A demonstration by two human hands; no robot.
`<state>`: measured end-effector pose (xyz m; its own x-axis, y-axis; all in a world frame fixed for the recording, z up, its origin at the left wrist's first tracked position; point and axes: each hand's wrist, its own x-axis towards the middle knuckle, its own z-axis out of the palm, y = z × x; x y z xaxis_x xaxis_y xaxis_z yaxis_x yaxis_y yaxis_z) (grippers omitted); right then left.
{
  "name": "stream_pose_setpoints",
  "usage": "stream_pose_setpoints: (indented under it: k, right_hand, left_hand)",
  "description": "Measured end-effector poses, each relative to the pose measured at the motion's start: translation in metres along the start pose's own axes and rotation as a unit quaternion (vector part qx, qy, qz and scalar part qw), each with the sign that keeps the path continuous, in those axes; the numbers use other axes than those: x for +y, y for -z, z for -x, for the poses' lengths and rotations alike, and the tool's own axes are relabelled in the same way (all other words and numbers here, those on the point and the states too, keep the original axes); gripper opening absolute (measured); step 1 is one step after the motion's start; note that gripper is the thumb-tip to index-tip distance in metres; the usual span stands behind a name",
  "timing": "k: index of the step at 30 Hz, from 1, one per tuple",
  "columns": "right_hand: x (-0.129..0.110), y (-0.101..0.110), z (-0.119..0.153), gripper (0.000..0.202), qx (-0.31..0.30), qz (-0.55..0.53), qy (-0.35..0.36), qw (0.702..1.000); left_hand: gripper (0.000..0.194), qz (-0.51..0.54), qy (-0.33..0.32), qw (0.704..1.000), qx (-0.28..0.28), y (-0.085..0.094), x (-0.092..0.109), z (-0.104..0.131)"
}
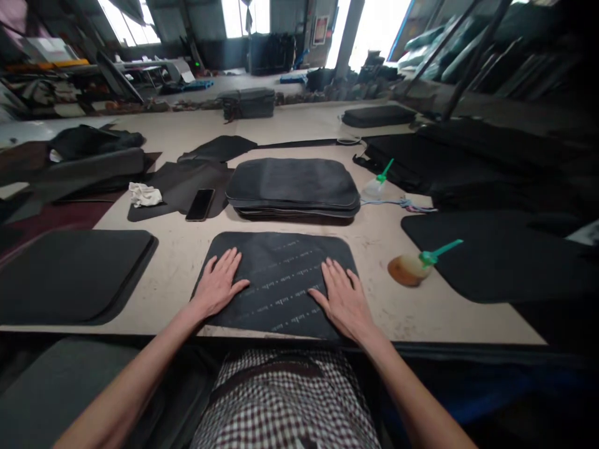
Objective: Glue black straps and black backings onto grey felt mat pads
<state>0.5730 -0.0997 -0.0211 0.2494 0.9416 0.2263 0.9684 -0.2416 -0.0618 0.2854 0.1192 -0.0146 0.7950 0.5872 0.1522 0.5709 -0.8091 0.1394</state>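
Observation:
Flat on the table in front of me lies a black sheet with rounded corners [281, 287], printed with slanting rows of pale lettering. My left hand [219, 284] rests on its left part, palm down and fingers stretched out. On the right part lies my right hand [344, 296], also flat with the thumb spread away from the fingers. Just beyond the sheet sits a stack of similar dark panels [292, 184]. To the right of my right hand is a squat bottle [409, 268] of brownish liquid with a green spout.
Another pile of black panels [75, 274] lies at the left. Farther back are a phone [200, 204], a crumpled white cloth [145, 194] and a second green-spouted bottle [379, 184]. A large black sheet [496, 255] covers the table's right side. The table's front edge [449, 343] runs near my waist.

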Motion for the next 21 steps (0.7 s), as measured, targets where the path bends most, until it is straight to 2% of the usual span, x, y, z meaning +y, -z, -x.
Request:
stream_pose_setpoints:
  k: [3, 7, 10, 12, 16, 21]
  right_hand:
    - [0.016, -0.004, -0.010, 0.066, -0.003, 0.013, -0.018, 1.000]
    - [0.052, 0.011, -0.055, 0.059, 0.020, 0.009, -0.070, 0.997]
    - [0.076, 0.023, -0.089, 0.055, -0.058, -0.031, -0.082, 0.994]
    - [0.085, 0.028, -0.104, 0.051, -0.099, -0.049, -0.095, 0.989]
    - [0.093, 0.032, -0.122, 0.048, -0.114, -0.079, -0.120, 0.983]
    - [0.099, 0.037, -0.139, 0.054, -0.130, -0.172, -0.163, 0.963]
  left_hand:
    - [0.066, -0.022, 0.016, 1.000, -0.001, -0.001, -0.014, -0.010]
    - [0.061, -0.028, 0.052, 0.998, 0.023, 0.015, -0.048, -0.053]
    - [0.065, 0.010, 0.093, 0.995, -0.019, 0.028, -0.075, -0.093]
    - [0.060, 0.036, 0.109, 0.992, -0.052, 0.034, -0.088, -0.113]
    - [0.041, 0.073, 0.110, 0.988, -0.079, 0.039, -0.098, -0.135]
    - [0.048, 0.179, 0.150, 0.964, -0.124, 0.043, -0.100, -0.144]
